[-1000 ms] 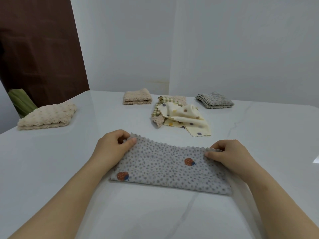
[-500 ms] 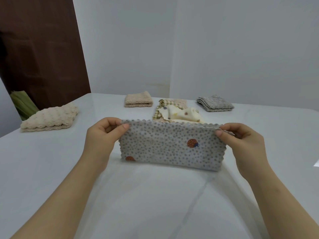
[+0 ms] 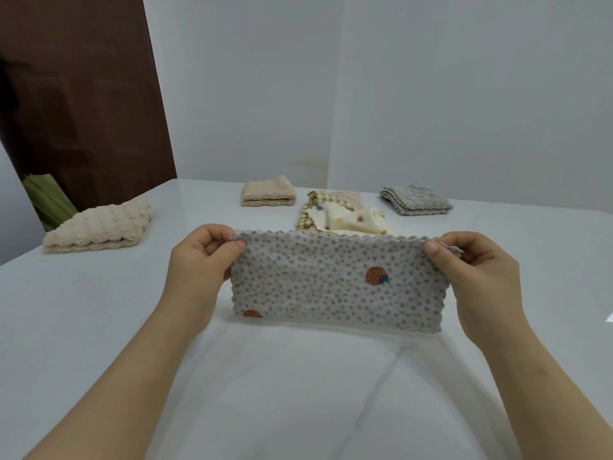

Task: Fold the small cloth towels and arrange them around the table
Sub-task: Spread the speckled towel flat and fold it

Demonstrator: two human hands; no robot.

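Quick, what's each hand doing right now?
Left hand: pinching the top left corner of the dotted grey towel.
Right hand: pinching the towel's top right corner.

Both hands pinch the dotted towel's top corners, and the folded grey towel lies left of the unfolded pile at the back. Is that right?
Not quite. The head view shows the grey towel lying right of the unfolded pile, not left; the tan towel is the one on the left. The rest stands: the left hand and right hand pinch the dotted towel's top corners.
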